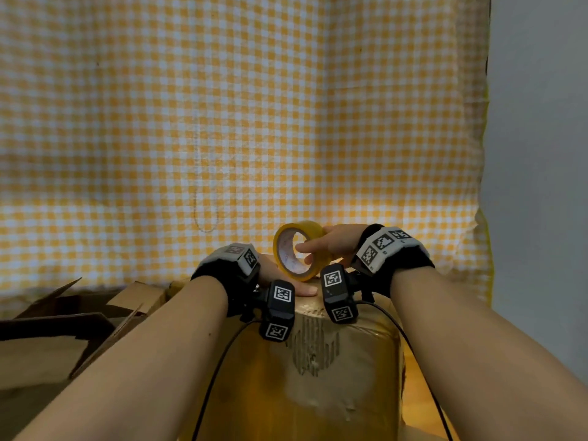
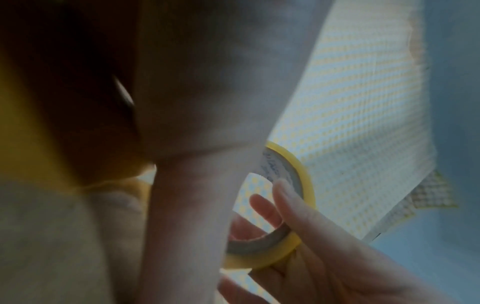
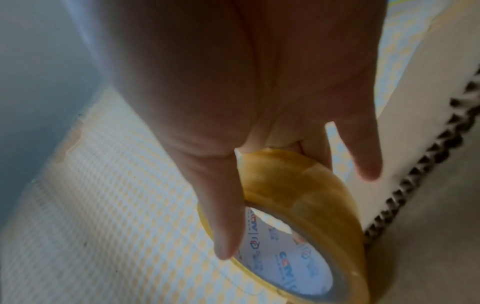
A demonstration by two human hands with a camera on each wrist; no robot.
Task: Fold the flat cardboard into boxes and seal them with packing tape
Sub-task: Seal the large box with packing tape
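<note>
It looks like a simple room at home used for packing: a yellow checked cloth (image 1: 241, 122) hangs on a plain grey wall (image 1: 541, 154), and cardboard pieces (image 1: 63, 316) lie around.

The roll of tape (image 1: 294, 251) is yellowish and see-through, wound on a white printed core, and stands on edge on the far end of the box (image 1: 334, 361), its open middle turned toward the left. The right hand (image 1: 331, 243) holds it from the right, thumb over the near rim and fingers through or behind the ring. The box, just below that grip, is brown cardboard, closed, with glossy tape strips across its top and a torn patch showing the ribbed layer. The left hand (image 1: 286, 281) lies flat on the box top, beside the roll's foot.
</note>
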